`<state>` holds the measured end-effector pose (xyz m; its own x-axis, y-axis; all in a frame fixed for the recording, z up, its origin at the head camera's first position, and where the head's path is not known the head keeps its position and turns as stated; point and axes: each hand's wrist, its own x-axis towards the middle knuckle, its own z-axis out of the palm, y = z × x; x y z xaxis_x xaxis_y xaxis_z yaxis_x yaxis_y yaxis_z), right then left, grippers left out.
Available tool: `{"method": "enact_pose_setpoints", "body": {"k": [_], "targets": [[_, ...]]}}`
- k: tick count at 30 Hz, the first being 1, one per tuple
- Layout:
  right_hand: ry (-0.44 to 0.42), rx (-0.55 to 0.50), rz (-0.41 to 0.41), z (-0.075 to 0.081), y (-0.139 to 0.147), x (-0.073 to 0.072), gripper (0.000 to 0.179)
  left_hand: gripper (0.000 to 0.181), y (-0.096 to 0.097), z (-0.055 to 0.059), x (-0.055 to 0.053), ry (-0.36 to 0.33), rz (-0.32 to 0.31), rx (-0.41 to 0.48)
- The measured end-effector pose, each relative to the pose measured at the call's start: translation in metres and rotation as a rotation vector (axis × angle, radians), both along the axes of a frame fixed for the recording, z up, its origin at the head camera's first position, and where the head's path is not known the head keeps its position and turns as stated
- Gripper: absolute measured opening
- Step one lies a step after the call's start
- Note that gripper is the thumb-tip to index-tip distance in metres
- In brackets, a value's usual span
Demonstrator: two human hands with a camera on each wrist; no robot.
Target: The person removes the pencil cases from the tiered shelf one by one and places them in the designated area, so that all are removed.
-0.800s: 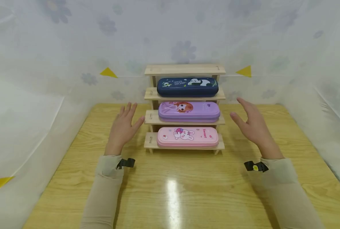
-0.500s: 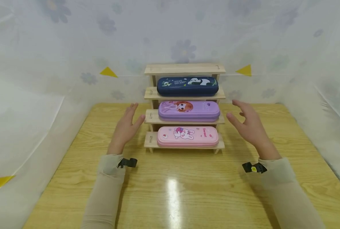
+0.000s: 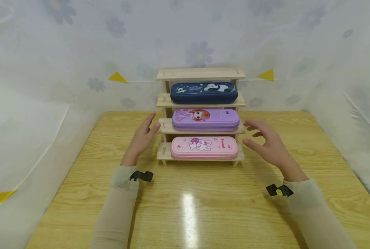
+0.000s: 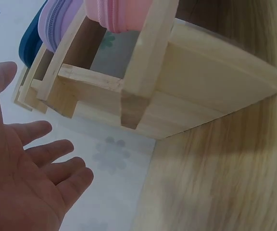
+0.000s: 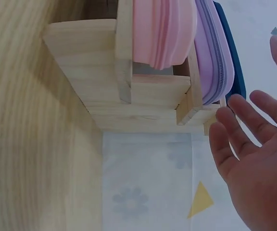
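A stepped wooden rack [image 3: 200, 73] stands on the table with three zipped pencil cases on its lower steps. The navy panda pencil case [image 3: 204, 93] lies highest, the purple pencil case [image 3: 205, 120] with a girl's picture in the middle, the pink bunny pencil case [image 3: 204, 147] lowest. My left hand [image 3: 140, 140] is beside the rack's left end, fingers extended, holding nothing; the left wrist view shows its palm [image 4: 18, 178] facing the rack. On the other side my right hand [image 3: 267, 143], fingers loosely bent and holding nothing, is close to the ends of the purple and pink cases.
The rack's top step holds nothing. Wood-grain table [image 3: 172, 193] surrounds the rack, with a glare streak in front. Pale flowered sheeting [image 3: 200, 31] encloses the back and sides, with yellow triangles [image 3: 267, 75] on it.
Both hands have moved inward toward the rack's ends. The right hand's fingers have bent a little more, and the left hand has turned more edge-on. The pencil cases stay on their steps.
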<state>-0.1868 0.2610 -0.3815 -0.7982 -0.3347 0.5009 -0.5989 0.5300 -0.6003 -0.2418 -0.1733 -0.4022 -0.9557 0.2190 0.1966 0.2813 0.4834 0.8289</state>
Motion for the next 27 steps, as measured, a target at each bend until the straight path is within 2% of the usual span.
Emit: {"method": "enact_pose_setpoints", "body": {"k": [7, 11, 13, 16, 18, 23, 25, 27], "targets": [[-0.048, 0.012, 0.075, 0.013, -0.017, 0.020, 0.063, 0.062, 0.008, 0.000, -0.004, -0.064, -0.021, 0.077], [-0.076, 0.029, 0.087, 0.013, -0.022, 0.025, 0.061, 0.060, 0.015, 0.013, 0.002, -0.087, -0.018, 0.089], [-0.079, 0.035, 0.098, 0.009, -0.023, 0.024, 0.061, 0.058, 0.020, 0.021, 0.007, -0.094, -0.022, 0.096], [-0.065, 0.042, 0.122, 0.000, -0.024, 0.022, 0.063, 0.058, 0.024, 0.027, 0.010, -0.096, -0.039, 0.132], [-0.055, 0.042, 0.146, -0.007, -0.024, 0.020, 0.064, 0.059, 0.023, 0.018, 0.003, -0.098, -0.045, 0.163], [-0.070, 0.032, 0.182, -0.009, -0.031, 0.021, 0.063, 0.061, 0.022, -0.008, -0.016, -0.090, -0.047, 0.194], [-0.083, 0.026, 0.177, -0.011, -0.033, 0.021, 0.064, 0.062, 0.022, -0.012, -0.017, -0.082, -0.053, 0.199], [-0.083, 0.024, 0.167, -0.020, -0.032, 0.016, 0.067, 0.062, 0.024, -0.014, -0.018, -0.076, -0.056, 0.207]]}}
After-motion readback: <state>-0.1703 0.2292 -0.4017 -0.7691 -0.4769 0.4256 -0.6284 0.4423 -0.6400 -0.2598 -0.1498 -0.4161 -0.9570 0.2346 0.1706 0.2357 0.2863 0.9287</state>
